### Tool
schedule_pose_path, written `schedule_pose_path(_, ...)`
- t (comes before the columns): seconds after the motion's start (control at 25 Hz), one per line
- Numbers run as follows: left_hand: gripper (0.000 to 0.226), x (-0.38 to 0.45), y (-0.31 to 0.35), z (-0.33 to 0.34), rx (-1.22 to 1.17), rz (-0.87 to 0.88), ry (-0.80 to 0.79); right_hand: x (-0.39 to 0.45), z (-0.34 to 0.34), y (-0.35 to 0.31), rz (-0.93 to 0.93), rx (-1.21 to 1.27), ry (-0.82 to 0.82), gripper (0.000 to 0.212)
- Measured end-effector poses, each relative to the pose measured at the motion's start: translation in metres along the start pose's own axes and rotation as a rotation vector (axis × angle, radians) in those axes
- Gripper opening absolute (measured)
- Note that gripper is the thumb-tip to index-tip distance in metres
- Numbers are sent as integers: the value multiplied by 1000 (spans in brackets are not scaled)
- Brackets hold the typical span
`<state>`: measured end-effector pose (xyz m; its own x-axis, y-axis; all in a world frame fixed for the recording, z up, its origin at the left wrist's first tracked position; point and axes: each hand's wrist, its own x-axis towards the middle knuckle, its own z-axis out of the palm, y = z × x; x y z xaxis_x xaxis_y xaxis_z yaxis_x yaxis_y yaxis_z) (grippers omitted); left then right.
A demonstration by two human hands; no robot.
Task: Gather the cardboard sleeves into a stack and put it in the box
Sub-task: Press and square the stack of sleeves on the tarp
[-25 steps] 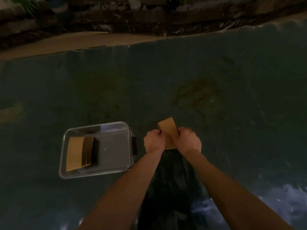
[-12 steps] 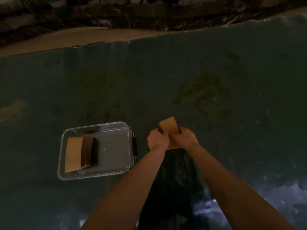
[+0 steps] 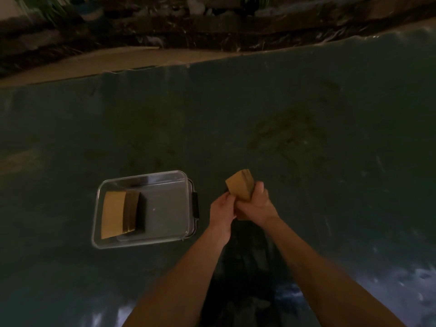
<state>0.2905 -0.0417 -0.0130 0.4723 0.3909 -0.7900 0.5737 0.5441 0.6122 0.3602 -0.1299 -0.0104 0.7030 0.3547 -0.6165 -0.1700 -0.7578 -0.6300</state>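
Right hand (image 3: 256,205) has turned, thumb raised, gripping stack (image 3: 238,187).

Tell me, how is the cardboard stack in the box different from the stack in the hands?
The box stack lies at the left end of the clear box; the held stack stands tilted, outside and right of it. No hand touches the box stack; the right hand and left hand grip the held stack. Both are brown cardboard sleeves.

Dim light. Under you: dark teal sheet (image 3: 165,128), brown stain (image 3: 285,131) right of centre; tan strip (image 3: 94,64) and dark clutter (image 3: 188,29) along its far edge.
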Motion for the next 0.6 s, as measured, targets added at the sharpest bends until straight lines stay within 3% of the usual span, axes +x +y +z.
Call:
schedule_pose_path(0.24, 28, -65, -26, -34, -113, 110, -50, -71, 34, 5, -255, -118, 146, 52)
schedule_pose_path(0.36, 87, -93, -33, -59, -16, 331, -102, -105, 57, 8, -421, -166, 199, 55)
schedule_pose_path(0.44, 102, -116, -35, -83, 143, 523, -43, -131, 86, 10, -517, -126, 198, 60)
schedule_pose_path(0.6, 63, -139, -64, -153, 441, 742, 133, -168, 159, 10, -623, 8, 196, 61)
